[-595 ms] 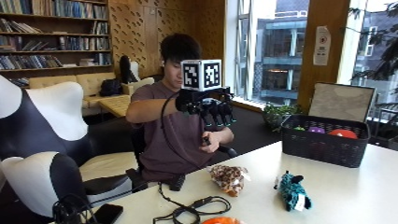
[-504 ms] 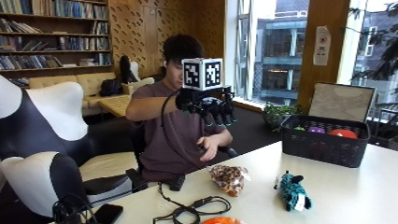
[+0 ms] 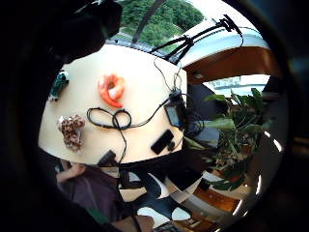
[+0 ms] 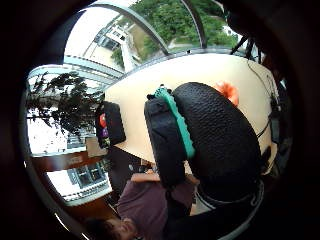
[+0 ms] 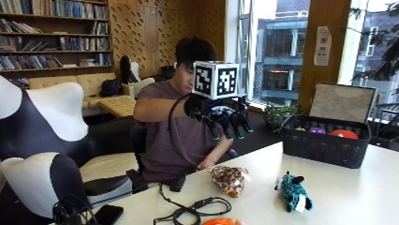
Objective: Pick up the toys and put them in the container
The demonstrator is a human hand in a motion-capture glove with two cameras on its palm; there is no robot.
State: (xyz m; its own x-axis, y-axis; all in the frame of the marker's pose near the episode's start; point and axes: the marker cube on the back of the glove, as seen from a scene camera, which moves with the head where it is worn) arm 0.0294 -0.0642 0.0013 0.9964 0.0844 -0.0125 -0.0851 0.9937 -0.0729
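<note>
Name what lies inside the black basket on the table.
Inside the black basket, a purple toy and a red-orange toy show above the rim; anything deeper is hidden by its wall.

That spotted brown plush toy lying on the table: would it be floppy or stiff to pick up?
The spotted plush toy looks soft and slumped, so it probably flops and squashes in a grip. It seems light for its size. Lying flat on the table, it is unlikely to roll.

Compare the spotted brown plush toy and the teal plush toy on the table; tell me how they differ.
The spotted brown plush toy is tan with dark leopard-like spots; the teal plush toy is blue-green with dark markings. The brown toy lies nearer the person, by the black cable; the teal toy lies nearer the black basket. The teal toy shows a white tag; none shows on the brown one. Both lie on the table, untouched, while the gloved right hand hangs above.
</note>
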